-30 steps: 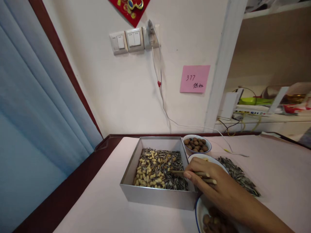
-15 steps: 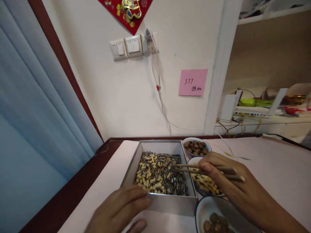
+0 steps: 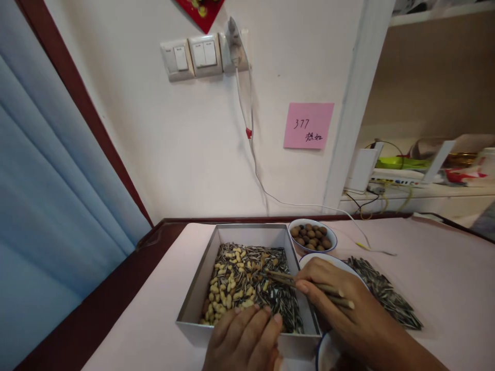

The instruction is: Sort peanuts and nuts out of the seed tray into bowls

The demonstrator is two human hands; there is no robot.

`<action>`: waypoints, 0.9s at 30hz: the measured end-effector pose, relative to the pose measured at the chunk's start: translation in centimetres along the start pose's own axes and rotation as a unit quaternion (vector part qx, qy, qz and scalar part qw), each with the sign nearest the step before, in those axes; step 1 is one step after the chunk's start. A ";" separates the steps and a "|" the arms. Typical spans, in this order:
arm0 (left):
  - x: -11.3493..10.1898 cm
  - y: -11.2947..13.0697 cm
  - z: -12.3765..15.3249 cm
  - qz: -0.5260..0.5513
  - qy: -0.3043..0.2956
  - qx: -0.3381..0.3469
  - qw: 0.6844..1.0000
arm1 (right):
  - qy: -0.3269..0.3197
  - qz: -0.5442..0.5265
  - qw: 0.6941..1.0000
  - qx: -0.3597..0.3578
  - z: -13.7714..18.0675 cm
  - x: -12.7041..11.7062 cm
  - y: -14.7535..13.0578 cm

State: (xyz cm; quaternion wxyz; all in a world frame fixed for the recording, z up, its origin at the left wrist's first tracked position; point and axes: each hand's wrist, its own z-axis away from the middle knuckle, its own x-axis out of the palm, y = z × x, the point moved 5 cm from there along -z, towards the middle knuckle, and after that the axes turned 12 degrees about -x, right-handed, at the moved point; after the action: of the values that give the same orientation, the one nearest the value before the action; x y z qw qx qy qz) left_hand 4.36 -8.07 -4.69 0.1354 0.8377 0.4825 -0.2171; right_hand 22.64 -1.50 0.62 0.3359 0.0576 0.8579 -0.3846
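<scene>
On the left, a pale sheet covers the tabletop, likely to keep it clean. On it sits a metal box, whose shallow walls presumably stop the loose mix of peanuts and striped seeds from scattering. The left hand lies over its near wall, fingers together, perhaps steadying it; whether they squeeze the rim I cannot tell. The chopsticks reach over the box's right side, tips low among the mix, clamped between thumb and fingers of the right hand, probably for fine control. Beside that wall stand a far bowl of brown nuts, a middle bowl and a near bowl, both largely hidden by the hand; so close, they seem handy for short reaches. Farther right, a seed pile rests directly on the sheet.
</scene>
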 end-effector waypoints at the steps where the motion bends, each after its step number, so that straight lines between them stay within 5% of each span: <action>1: -0.1 0.0 -0.1 0.001 0.001 -0.001 1.000 | -0.010 0.002 1.000 0.000 0.0 0.2 0.1; 8: -0.2 0.3 -0.3 0.001 0.004 -0.006 1.000 | -0.071 0.042 0.997 -0.002 -0.2 1.2 0.0; 27: 0.1 0.0 0.2 -0.014 0.002 -0.010 1.000 | -0.042 0.128 0.988 -0.069 -0.5 1.3 -0.4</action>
State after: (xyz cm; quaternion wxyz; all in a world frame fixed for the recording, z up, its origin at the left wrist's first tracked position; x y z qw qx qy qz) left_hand 4.38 -8.13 -4.88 0.1399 0.8299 0.4966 -0.2125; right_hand 21.19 -1.68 0.29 0.4218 0.1273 0.8530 -0.2800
